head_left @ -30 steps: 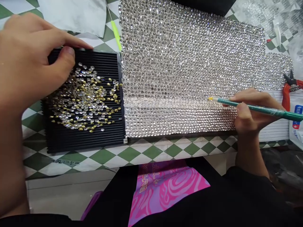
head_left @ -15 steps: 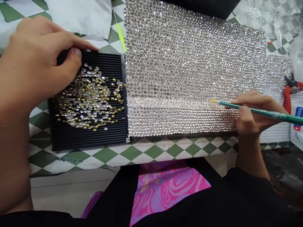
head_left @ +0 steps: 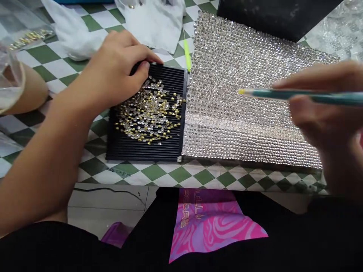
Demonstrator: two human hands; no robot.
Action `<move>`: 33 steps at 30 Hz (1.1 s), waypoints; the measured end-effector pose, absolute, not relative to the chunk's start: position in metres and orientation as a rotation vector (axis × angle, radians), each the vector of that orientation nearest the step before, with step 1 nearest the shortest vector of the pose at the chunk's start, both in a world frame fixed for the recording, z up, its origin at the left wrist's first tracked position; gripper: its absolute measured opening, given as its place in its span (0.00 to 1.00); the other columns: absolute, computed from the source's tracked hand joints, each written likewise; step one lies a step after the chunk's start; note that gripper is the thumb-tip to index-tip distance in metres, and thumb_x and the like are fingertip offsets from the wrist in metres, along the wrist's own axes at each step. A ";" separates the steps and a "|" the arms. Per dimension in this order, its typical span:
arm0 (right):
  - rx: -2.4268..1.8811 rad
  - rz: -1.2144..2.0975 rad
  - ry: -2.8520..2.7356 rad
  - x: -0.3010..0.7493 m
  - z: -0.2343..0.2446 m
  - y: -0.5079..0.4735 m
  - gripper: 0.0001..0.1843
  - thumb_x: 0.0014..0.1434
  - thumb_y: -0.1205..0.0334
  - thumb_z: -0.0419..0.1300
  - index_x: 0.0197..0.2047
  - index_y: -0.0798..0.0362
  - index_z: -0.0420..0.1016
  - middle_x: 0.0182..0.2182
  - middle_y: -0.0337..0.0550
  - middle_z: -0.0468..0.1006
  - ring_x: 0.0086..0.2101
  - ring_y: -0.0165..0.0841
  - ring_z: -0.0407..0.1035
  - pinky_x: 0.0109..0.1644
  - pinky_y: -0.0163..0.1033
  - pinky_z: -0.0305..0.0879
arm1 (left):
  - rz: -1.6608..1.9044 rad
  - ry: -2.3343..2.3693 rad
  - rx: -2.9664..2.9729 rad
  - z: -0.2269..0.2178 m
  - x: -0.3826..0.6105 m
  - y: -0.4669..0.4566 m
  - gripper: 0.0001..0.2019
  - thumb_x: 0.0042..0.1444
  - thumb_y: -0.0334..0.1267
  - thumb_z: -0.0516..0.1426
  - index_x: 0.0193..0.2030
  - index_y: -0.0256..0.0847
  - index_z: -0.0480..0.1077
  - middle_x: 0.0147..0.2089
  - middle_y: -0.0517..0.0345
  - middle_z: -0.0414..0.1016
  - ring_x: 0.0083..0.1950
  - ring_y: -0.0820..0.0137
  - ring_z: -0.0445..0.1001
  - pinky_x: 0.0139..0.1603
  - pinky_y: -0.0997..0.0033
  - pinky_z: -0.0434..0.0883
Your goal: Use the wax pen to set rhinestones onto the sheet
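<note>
One rhinestone-covered sheet (head_left: 241, 56) is the landmark for all positions below. It lies flat on the table, closely set with clear faceted stones, and a paler band (head_left: 241, 122) crosses its nearer half.

Right hand (head_left: 326, 121): closed in a pen grip on a green pencil-type picker (head_left: 272, 93), motion-blurred, over the right part of the sheet. The picker's yellow tip (head_left: 241, 91) points left. No stone can be made out on it.

Change: the tip was at the far margin of the paler band; it now stands farther from the near edge of the sheet, over densely set rows. Judgement: the tip appears raised clear, so placement at the band is interrupted at this moment.

Left hand (head_left: 121, 68): thumb and fingers gripping the far edge of a ribbed black tray (head_left: 141, 151), its position on the tray unchanged. The tray adjoins the left edge of the sheet and carries loose rhinestones (head_left: 150, 113), some clear face up, some gold back up.

Surroundings: a lime-green-handled tool (head_left: 186, 54) lies just beside the sheet's left edge, toward its far corner. A black box (head_left: 261, 19) stands behind the far edge. A green-and-white checked tablecloth (head_left: 154, 172) extends below the near edge.
</note>
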State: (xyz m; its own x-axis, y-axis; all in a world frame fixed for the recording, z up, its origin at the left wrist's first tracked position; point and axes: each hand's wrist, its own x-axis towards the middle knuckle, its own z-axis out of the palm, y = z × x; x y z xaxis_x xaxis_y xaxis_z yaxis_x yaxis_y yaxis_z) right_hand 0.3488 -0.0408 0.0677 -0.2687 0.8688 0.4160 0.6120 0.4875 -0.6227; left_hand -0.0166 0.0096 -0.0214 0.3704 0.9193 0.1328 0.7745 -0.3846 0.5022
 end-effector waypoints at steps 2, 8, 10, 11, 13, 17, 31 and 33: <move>-0.882 0.459 -2.352 0.317 0.068 -0.022 0.12 0.62 0.53 0.57 0.43 0.40 0.81 0.37 0.23 0.82 0.36 0.21 0.75 0.40 0.32 0.67 | 0.560 1.462 2.297 -0.026 -0.020 0.013 0.38 0.61 0.68 0.42 0.57 0.38 0.73 0.47 0.51 0.65 0.51 0.64 0.56 0.65 0.54 0.56; -0.719 0.934 -2.340 0.245 0.042 0.016 0.14 0.63 0.57 0.56 0.40 0.58 0.79 0.35 0.36 0.81 0.37 0.27 0.76 0.44 0.35 0.71 | 0.534 1.509 2.315 -0.031 -0.021 0.015 0.32 0.63 0.62 0.44 0.57 0.40 0.72 0.50 0.50 0.64 0.52 0.62 0.56 0.63 0.56 0.57; -0.697 0.957 -2.334 0.234 0.034 0.019 0.14 0.62 0.57 0.56 0.39 0.59 0.79 0.35 0.37 0.81 0.37 0.28 0.76 0.43 0.34 0.71 | 0.436 1.543 2.304 -0.025 -0.019 0.014 0.28 0.64 0.59 0.47 0.58 0.41 0.71 0.50 0.50 0.64 0.53 0.62 0.57 0.63 0.56 0.58; -0.690 0.961 -2.335 0.230 0.031 0.020 0.15 0.63 0.57 0.56 0.39 0.59 0.79 0.35 0.37 0.81 0.37 0.28 0.76 0.43 0.34 0.71 | 0.391 1.563 2.295 -0.022 -0.017 0.012 0.26 0.65 0.56 0.47 0.58 0.42 0.71 0.50 0.50 0.64 0.54 0.62 0.57 0.63 0.56 0.59; -0.687 0.966 -2.333 0.226 0.027 0.021 0.15 0.63 0.56 0.56 0.38 0.59 0.79 0.35 0.36 0.81 0.36 0.27 0.76 0.43 0.32 0.71 | 0.340 1.582 2.289 -0.016 -0.014 0.010 0.24 0.65 0.53 0.47 0.59 0.42 0.70 0.50 0.50 0.65 0.55 0.62 0.58 0.63 0.56 0.59; -0.691 0.979 -2.331 0.225 0.024 0.023 0.16 0.62 0.55 0.56 0.39 0.59 0.80 0.34 0.37 0.81 0.35 0.27 0.76 0.43 0.32 0.72 | 0.386 1.545 2.328 -0.014 -0.013 0.008 0.24 0.66 0.53 0.46 0.59 0.43 0.70 0.50 0.50 0.65 0.54 0.61 0.59 0.62 0.55 0.61; -0.697 0.881 -2.182 0.277 0.044 0.013 0.10 0.64 0.61 0.57 0.43 0.56 0.79 0.39 0.36 0.82 0.39 0.26 0.77 0.45 0.35 0.72 | 0.577 1.462 2.254 -0.025 -0.019 0.010 0.34 0.62 0.66 0.45 0.56 0.40 0.72 0.50 0.49 0.67 0.52 0.62 0.59 0.64 0.55 0.58; -0.724 0.840 -2.179 0.289 0.046 0.011 0.09 0.65 0.61 0.57 0.44 0.52 0.78 0.39 0.31 0.82 0.40 0.24 0.77 0.45 0.35 0.72 | 0.599 1.472 2.253 -0.027 -0.019 0.011 0.34 0.61 0.66 0.46 0.55 0.39 0.73 0.50 0.50 0.67 0.52 0.63 0.58 0.64 0.54 0.58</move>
State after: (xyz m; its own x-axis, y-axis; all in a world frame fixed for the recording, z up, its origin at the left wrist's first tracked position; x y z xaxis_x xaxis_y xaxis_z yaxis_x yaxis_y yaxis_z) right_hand 0.2888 0.0114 0.0456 -0.6121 0.6867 0.3921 0.2455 0.6364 -0.7312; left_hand -0.0187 0.0110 -0.0266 0.3600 0.9221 0.1417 0.7592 -0.3779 0.5300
